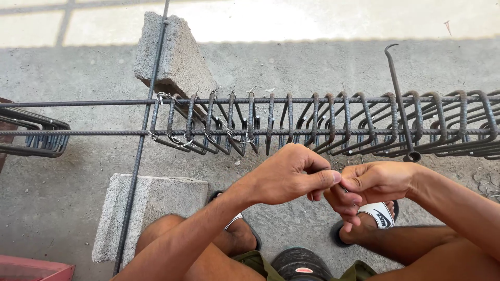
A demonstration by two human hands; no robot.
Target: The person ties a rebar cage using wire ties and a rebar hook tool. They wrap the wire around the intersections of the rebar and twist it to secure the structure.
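Note:
My left hand [291, 174] and my right hand [367, 187] meet in front of me, fingertips pinched together on a thin piece of tie wire [341, 182] that is barely visible between them. Just beyond the hands runs a rebar cage [323, 122]: long horizontal bars carrying several bent steel stirrups. The stirrups on the left part are tied with thin wire [177, 139]. A hooked metal tool [400, 99] leans on the cage to the right of my hands.
Two concrete blocks [174, 54] [151, 208] support a crossing rebar [140, 151] at the left. More stirrups [36, 135] hang at the far left. My sandalled feet [377, 213] rest on the concrete floor. A red object [31, 268] sits at the bottom left.

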